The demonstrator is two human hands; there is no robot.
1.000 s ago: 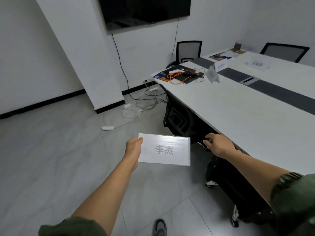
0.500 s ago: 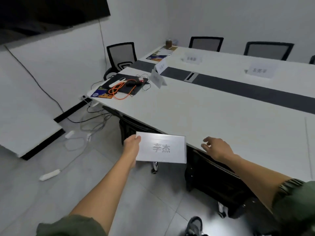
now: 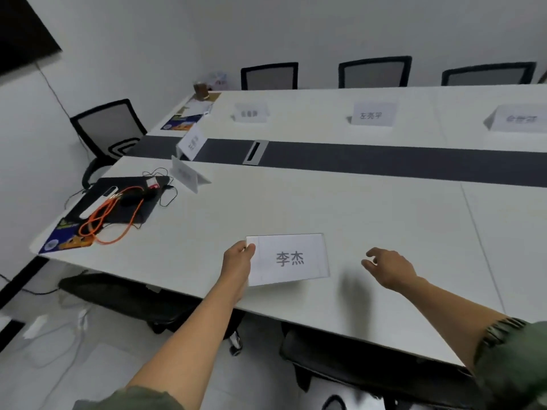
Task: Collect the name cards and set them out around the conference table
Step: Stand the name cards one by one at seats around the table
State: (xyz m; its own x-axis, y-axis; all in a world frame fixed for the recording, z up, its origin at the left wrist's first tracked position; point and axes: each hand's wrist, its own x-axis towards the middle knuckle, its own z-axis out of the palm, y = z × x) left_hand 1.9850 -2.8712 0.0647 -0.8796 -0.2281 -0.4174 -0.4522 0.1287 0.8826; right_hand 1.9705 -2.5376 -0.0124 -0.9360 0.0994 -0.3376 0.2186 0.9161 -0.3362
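Note:
My left hand (image 3: 238,261) grips the left edge of a white name card (image 3: 291,258) with two grey characters, held just above the near side of the white conference table (image 3: 325,208). My right hand (image 3: 387,267) hovers over the table to the card's right, fingers apart and holding nothing. Three name cards stand along the far side: one (image 3: 250,113), another (image 3: 373,114), a third (image 3: 516,119). Two more name cards stand near the left end, one (image 3: 192,142) on the dark strip and one (image 3: 185,174) just in front of it.
A dark mat with an orange cable (image 3: 109,216), a white remote and black wires lies at the table's left end. Black chairs (image 3: 108,131) ring the table; one chair (image 3: 370,365) is tucked under the near edge below my right arm. Cables lie on the floor at left.
I have turned toward the table and stepped closer. The card in my left hand moved from beside the edge to over the tabletop. My right hand left the table edge and lifted.

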